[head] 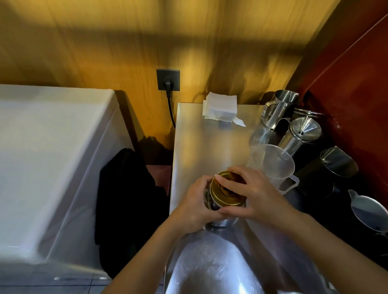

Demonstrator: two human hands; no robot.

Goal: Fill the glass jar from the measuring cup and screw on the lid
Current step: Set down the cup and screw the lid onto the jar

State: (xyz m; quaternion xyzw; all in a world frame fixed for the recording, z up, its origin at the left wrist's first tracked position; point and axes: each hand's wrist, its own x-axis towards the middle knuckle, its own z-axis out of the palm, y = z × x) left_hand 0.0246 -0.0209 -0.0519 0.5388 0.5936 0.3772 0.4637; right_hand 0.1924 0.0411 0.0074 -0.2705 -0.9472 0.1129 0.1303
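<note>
The glass jar [211, 205] stands on the steel counter [212, 139], mostly hidden by my hands; dark contents show through its side. A gold metal lid [225, 193] sits on top of it. My left hand [195, 206] wraps around the jar's body from the left. My right hand [251, 194] grips the lid from the right, fingers over its far rim and thumb at its front. Just behind my right hand stands the clear plastic measuring cup [272, 166], upright, handle to the right, looking empty.
Steel pitchers [280, 107] and a lidded steel canister [301, 136] line the counter's right side, with a black cup [331, 168] and a white jug [372, 212]. Folded napkins [221, 107] lie at the back. A white chest [38, 159] sits left, across a gap.
</note>
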